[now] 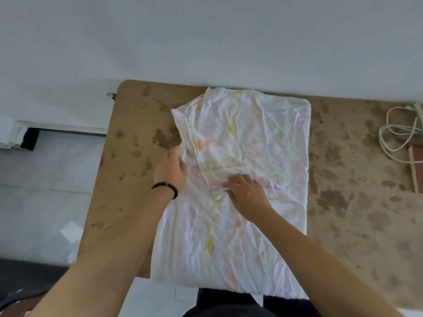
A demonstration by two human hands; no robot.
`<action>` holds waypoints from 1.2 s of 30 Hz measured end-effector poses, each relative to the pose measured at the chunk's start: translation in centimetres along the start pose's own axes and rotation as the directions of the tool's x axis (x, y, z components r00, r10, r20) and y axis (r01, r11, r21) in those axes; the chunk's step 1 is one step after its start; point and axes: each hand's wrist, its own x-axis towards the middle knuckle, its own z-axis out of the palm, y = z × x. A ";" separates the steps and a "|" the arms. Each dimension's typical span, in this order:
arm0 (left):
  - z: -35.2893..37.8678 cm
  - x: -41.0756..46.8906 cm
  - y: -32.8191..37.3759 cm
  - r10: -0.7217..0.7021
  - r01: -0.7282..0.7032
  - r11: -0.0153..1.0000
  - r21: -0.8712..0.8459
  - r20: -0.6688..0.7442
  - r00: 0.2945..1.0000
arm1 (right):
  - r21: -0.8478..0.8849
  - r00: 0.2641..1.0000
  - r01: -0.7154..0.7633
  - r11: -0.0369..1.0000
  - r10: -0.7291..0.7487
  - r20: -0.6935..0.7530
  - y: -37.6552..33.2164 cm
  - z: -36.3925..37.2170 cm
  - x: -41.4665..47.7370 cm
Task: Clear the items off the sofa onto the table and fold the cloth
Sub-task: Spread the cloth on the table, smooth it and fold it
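A white cloth (251,138) with faint pink, yellow and orange marks lies spread on a brown stained table (357,170), its near edge hanging over the table's front. My left hand (170,170), with a dark bead bracelet on the wrist, grips a raised fold at the cloth's left edge. In the middle of the cloth, my right hand (246,194) pinches a bunch of the fabric. A loose flap rises between the two hands toward the upper left.
A coil of white cord (396,136) lies at the table's right end beside a reddish flat object (415,170). A white wall runs behind the table. Grey tiled floor shows to the left, with a dark sofa edge (25,277) at the lower left.
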 end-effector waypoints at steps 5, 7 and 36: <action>-1.2 8.2 1.6 0.104 -0.105 0.984 0.146 0.012 0.994 | 0.309 0.955 -0.218 0.926 0.268 -0.127 0.8 -1.7 1.6; -1.7 10.7 2.2 0.146 -0.180 0.955 0.237 0.153 0.977 | 0.440 0.908 -0.257 0.861 0.371 -0.197 1.8 -3.4 2.3; 0.7 18.9 11.5 0.286 -0.343 0.896 0.282 0.223 0.932 | 0.291 0.656 -0.620 0.729 0.685 -0.318 19.2 -9.1 8.7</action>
